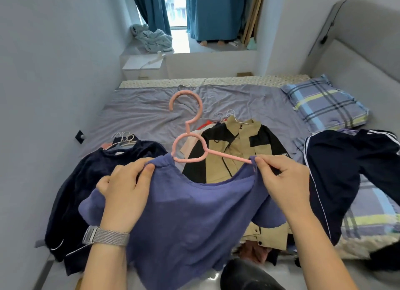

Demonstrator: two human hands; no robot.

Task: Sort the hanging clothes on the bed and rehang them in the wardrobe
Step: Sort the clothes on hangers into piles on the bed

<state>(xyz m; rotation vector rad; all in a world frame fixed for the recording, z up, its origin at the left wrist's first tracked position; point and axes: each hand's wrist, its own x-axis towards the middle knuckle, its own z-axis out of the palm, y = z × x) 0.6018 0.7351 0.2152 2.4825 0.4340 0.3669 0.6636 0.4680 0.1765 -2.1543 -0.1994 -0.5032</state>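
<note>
I hold a purple sweater [184, 220] up over the bed [140, 107], with a pink hanger [190, 136] partly inside its neckline. My left hand [125, 192] pinches the left shoulder of the sweater. My right hand [283, 181] pinches the right shoulder at the hanger's arm tip. Behind it lies a beige-and-black jacket [238, 146] on top of a pile with white hangers. A dark navy top [91, 177] on hangers lies to the left. Navy striped track trousers [346, 168] lie to the right.
A plaid pillow [324, 103] sits at the bed's right by the padded headboard [357, 58]. A white bedside unit [142, 66] and a window ledge with a crumpled blanket [151, 38] are beyond. Blue curtains [212, 12] hang at the back. A wall runs along the left.
</note>
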